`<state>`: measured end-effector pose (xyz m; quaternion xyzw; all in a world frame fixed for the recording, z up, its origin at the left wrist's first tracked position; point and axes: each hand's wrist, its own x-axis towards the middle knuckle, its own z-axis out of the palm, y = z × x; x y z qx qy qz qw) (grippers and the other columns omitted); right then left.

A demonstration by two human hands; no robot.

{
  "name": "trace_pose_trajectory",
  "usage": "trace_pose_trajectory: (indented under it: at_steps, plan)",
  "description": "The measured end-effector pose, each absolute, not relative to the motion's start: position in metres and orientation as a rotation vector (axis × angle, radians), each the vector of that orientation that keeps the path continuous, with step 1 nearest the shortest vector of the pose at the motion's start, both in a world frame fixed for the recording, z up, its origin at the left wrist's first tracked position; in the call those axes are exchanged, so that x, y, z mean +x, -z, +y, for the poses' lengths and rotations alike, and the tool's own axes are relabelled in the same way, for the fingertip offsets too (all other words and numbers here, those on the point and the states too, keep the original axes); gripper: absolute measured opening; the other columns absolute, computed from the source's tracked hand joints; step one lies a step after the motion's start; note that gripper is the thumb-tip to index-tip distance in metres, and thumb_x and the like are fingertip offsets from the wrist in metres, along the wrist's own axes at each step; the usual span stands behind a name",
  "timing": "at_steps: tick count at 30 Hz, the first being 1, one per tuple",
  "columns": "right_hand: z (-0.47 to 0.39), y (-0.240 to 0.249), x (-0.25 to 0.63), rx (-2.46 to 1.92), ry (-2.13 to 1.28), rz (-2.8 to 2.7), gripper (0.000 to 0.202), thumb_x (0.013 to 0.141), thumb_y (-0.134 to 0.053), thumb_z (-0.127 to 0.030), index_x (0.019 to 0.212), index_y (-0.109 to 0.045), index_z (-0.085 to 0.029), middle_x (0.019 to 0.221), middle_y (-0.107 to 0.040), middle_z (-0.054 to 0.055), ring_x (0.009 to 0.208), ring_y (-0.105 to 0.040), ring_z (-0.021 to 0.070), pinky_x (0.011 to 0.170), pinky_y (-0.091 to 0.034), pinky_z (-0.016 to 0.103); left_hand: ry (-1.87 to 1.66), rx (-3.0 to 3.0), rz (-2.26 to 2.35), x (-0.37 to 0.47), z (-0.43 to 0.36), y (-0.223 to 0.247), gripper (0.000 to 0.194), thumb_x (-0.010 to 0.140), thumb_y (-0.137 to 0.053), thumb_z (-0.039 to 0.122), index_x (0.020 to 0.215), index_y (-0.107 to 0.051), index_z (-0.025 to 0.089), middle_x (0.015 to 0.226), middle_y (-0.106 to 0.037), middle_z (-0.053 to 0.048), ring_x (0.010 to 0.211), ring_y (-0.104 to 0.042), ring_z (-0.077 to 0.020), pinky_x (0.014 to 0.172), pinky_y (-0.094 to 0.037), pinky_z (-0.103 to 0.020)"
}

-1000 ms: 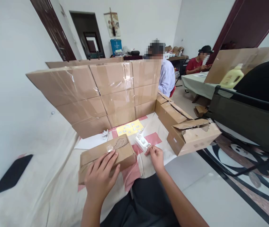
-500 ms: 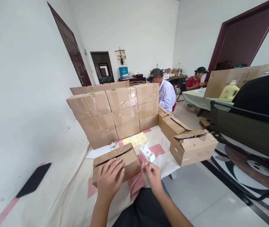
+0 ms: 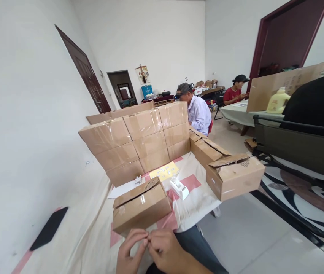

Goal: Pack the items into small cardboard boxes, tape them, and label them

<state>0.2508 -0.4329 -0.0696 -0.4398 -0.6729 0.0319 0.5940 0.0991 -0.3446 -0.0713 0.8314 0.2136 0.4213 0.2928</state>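
Note:
My left hand [image 3: 130, 249] and my right hand [image 3: 166, 251] meet fingertip to fingertip over my lap, just in front of a cardboard box [image 3: 143, 213]. Both are closed in a pinch; whatever lies between the fingers is too small or hidden to make out. The box rests on the cloth-covered table, its top flaps not quite meeting along a dark gap. To its right sits a white tape dispenser [image 3: 180, 188]. Behind the box lie a yellow sheet [image 3: 164, 171] with small pale shapes, a white sheet [image 3: 120, 191] and a small silvery item [image 3: 138, 180].
Stacked taped boxes [image 3: 147, 142] form a wall at the table's back. More boxes [image 3: 236, 175] line the right edge. A black flat object [image 3: 49, 228] lies at left. One person [image 3: 200, 112] sits behind the stack, another [image 3: 234, 93] at a farther table.
My left hand has come off the box top, and my right hand has moved left from beside the tape dispenser. Their fingertips now meet in front of the box.

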Motion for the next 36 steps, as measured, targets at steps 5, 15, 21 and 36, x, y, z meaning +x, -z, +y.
trace_pose_trajectory:
  at_steps: [5,15,21,36]
  plan:
    - [-0.432,0.075,0.255,-1.072,0.214,-1.685,0.037,0.099,-0.045,-0.014,0.064,-0.038,-0.022,0.060,-0.044,-0.004,0.055,-0.041,0.0120,0.052,-0.031,0.027,-1.106,2.333,0.610,0.094,-0.350,0.065,0.017,0.093,-0.069,0.037,0.088,-0.079,0.025,0.089,-0.078,-0.004,0.081,-0.076,-0.0196,0.073,-0.063,-0.027]
    - [-0.434,0.086,0.249,-1.186,-0.088,-1.572,0.034,0.096,-0.054,-0.023,0.063,-0.046,-0.021,0.069,-0.065,0.000,0.062,-0.060,0.0128,0.056,-0.041,0.024,-1.368,2.930,0.666,0.098,-0.364,0.064,0.012,0.099,-0.058,0.017,0.102,-0.068,0.023,0.089,-0.075,-0.001,0.080,-0.072,-0.0151,0.076,-0.050,-0.028]
    - [-0.428,0.092,0.256,-1.418,-0.363,-1.273,0.030,0.087,-0.068,-0.025,0.062,-0.051,-0.021,0.066,-0.071,-0.001,0.055,-0.063,0.0133,0.053,-0.044,0.022,-1.496,2.926,0.745,0.092,-0.373,0.056,0.009,0.098,-0.056,0.016,0.098,-0.062,0.022,0.086,-0.071,-0.003,0.080,-0.069,-0.0177,0.077,-0.049,-0.030]
    - [-0.364,0.033,0.369,-1.196,-0.081,-1.476,0.040,0.095,-0.063,-0.031,0.134,-0.062,-0.028,0.149,-0.059,0.009,0.145,-0.046,0.0320,0.119,-0.038,0.058,-0.295,2.515,0.999,0.100,-0.330,-0.092,0.034,0.106,-0.030,0.045,0.090,-0.052,0.024,0.097,-0.062,-0.003,0.089,-0.059,-0.0223,0.079,-0.045,-0.035]
